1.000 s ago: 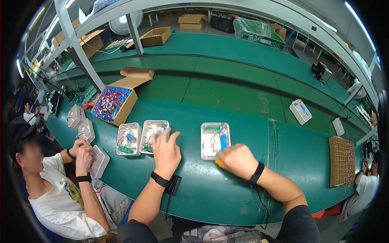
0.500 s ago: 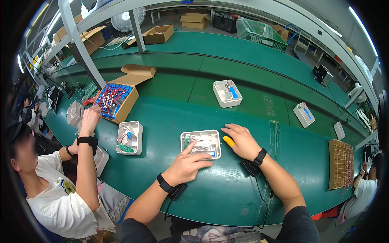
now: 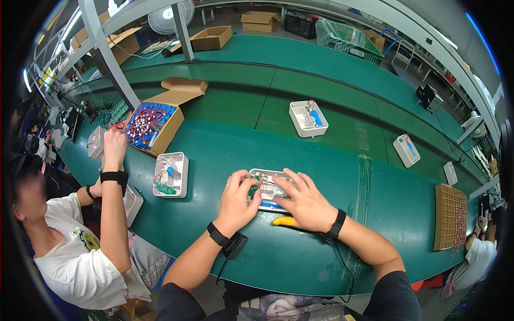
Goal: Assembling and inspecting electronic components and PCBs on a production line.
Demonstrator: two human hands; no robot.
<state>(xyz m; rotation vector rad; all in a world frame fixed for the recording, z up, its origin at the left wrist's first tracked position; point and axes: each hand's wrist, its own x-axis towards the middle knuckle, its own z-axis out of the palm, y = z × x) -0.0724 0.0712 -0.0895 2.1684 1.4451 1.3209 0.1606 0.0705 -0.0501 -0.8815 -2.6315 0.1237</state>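
A white plastic housing [image 3: 277,172] lies in front of me, partly covered by both hands. Inside it are a green circuit board [image 3: 251,190], thin wires and a blue battery cell [image 3: 270,204]. My left hand [image 3: 239,200] is curled over the housing's left end, thumb and forefinger closed around the circuit board. Across the right end reaches my right hand [image 3: 310,203], fingers spread and bent over the parts. Its thumb, in a yellow finger cot [image 3: 284,220], points left beside the near edge.
Another white housing [image 3: 184,176] sits left; one [image 3: 293,120] stands farther back, with more toward the right. A co-worker's hand [image 3: 114,144] is at a cardboard box [image 3: 170,131] of wired blue cells. A brown gridded tray [image 3: 443,219] lies at the right.
My right hand has moved left from beside the housing to over it. My left hand has shifted to its left end. The housing sits slightly farther right in view.
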